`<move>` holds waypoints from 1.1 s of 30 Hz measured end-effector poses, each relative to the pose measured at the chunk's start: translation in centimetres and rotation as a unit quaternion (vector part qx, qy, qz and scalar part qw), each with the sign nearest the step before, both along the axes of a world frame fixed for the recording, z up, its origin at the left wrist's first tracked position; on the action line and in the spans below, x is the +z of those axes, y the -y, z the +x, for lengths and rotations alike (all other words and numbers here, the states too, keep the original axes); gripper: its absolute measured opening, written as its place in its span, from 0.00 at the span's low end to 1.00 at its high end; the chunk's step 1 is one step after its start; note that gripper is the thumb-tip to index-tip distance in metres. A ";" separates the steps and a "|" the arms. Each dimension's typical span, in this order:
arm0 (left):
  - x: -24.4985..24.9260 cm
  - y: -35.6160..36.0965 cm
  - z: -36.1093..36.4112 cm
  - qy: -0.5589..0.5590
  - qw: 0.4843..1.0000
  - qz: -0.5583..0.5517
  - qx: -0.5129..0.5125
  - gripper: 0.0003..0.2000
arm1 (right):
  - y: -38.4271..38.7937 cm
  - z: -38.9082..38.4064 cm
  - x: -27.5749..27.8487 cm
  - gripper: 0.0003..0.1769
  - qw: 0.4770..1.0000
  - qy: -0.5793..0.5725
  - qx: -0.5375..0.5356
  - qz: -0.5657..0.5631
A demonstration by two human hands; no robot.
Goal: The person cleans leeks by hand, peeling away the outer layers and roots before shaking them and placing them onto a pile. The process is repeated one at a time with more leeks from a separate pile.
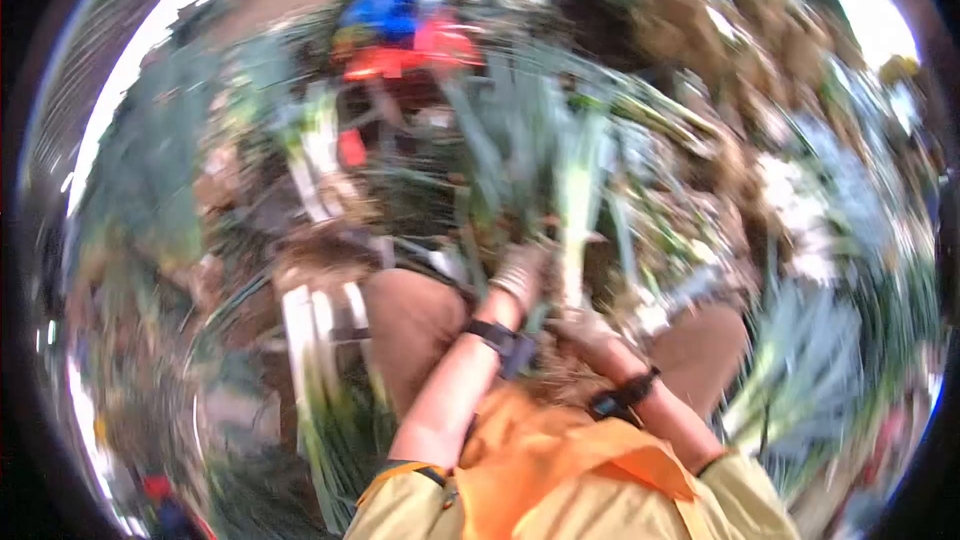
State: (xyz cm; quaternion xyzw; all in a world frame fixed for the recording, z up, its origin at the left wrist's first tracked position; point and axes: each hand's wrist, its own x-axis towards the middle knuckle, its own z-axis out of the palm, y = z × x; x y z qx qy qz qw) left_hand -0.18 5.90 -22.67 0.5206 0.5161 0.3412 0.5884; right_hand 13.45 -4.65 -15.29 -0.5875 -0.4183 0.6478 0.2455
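A leek (577, 190) stands out in front of me, its white shaft toward my lap and green leaves pointing away. My right hand (588, 328), in a pale glove, is closed round the root end of this leek. My left hand (522, 272), also gloved, is just left of the shaft among dark green leaves (505, 155); motion blur smears its fingers. Dark bands circle both wrists. Between my knees, below the hands, lie brown stringy roots (548, 375).
Trimmed leeks (318, 340) lie left of my knee, with another bunch (312, 155) beyond. A person in a blue and red top (405, 35) is bent over ahead. Leek piles (805, 360) and brown sacks (690, 30) line the right.
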 end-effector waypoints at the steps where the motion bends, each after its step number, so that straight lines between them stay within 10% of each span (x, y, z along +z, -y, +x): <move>1: -2.6 -0.8 -0.3 0.361 0.880 -0.303 0.059 0.12 | 0.3 -0.4 -0.2 0.14 0.984 0.143 0.101 0.014; 2: -0.7 -0.8 1.0 0.360 0.879 -0.312 0.027 0.12 | 1.8 -0.4 -4.1 0.19 0.965 0.187 0.077 0.169; 3: 3.4 -0.2 2.1 0.335 0.897 -0.288 0.032 0.13 | 2.2 -0.6 3.2 0.24 0.992 0.101 0.068 -0.029; 6: 8.1 -0.1 2.2 0.168 0.976 -0.123 -0.064 0.15 | 3.8 0.3 2.7 0.24 0.983 0.158 0.075 0.046; 9: 9.6 -1.2 2.2 0.394 0.879 -0.269 0.021 0.14 | 4.6 0.4 5.1 0.23 0.973 0.201 0.066 0.092; 13: 12.6 -3.3 1.3 0.392 0.907 -0.146 0.039 0.16 | 5.9 0.6 6.0 0.21 0.936 0.267 0.158 0.165; 14: 14.4 -2.9 1.6 0.260 0.958 -0.020 0.116 0.17 | 6.0 1.3 7.0 0.21 0.951 0.184 0.170 0.182; 17: 19.7 -1.0 1.6 0.317 0.943 -0.040 0.090 0.20 | 2.5 3.8 6.2 0.21 0.943 -0.222 0.177 0.172; 21: 22.4 0.9 2.3 0.270 0.960 0.025 0.063 0.19 | -3.8 3.6 13.3 0.20 0.981 -0.041 -0.028 0.188; 25: 22.4 1.8 1.2 0.273 0.959 0.033 0.066 0.18 | -4.3 3.1 11.4 0.10 0.957 -0.241 -0.091 0.134; 27: 23.6 2.7 1.3 0.271 0.960 0.032 0.067 0.19 | -4.3 3.7 3.8 0.21 0.983 -0.072 -0.137 0.095; 29: 24.6 3.8 1.6 0.300 0.952 0.033 0.056 0.20 | -3.9 5.9 -1.1 0.24 0.920 0.338 0.165 0.106; 33: 22.5 3.4 1.6 0.294 0.955 0.028 0.039 0.22 | -2.6 7.1 4.4 0.21 0.902 0.378 0.142 0.153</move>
